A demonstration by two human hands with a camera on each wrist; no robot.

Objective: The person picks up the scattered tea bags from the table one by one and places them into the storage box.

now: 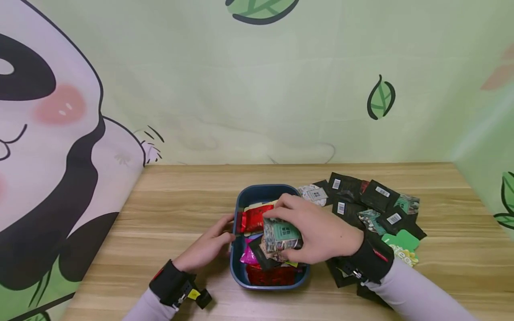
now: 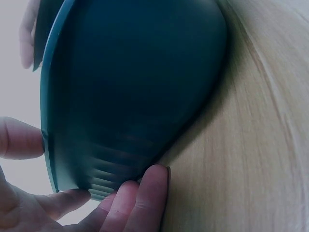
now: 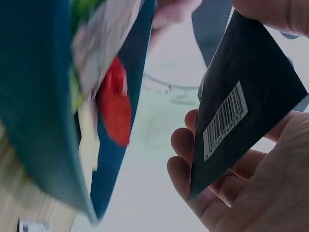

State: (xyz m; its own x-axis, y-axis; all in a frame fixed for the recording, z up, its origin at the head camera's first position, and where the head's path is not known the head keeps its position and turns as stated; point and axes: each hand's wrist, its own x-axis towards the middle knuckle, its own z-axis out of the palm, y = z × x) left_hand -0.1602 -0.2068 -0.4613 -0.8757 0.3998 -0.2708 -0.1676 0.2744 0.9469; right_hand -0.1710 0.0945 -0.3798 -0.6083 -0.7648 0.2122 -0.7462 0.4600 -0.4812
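A dark blue plastic basket [image 1: 268, 287] holds several packets, among them a red packet [image 1: 257, 218] and a magenta packet [image 1: 249, 254]. Above its right part, my right hand [image 1: 317, 229] pinches a flat sachet [image 1: 282, 234] between thumb and fingers. That sachet has a patterned face with a teal label; the right wrist view shows its black back with a barcode [image 3: 226, 118]. My left hand [image 1: 206, 249] is at the basket's left side, fingertips at the rim and against the outer wall [image 2: 135, 72] in the left wrist view.
To the right lies a loose spread of sachets, many black with barcode labels, such as a black sachet [image 1: 379, 196]. A green packet [image 1: 403, 243] lies among them, beside my right wrist. The wooden table [image 1: 180, 196] meets a printed wall cloth [image 1: 241, 111] behind.
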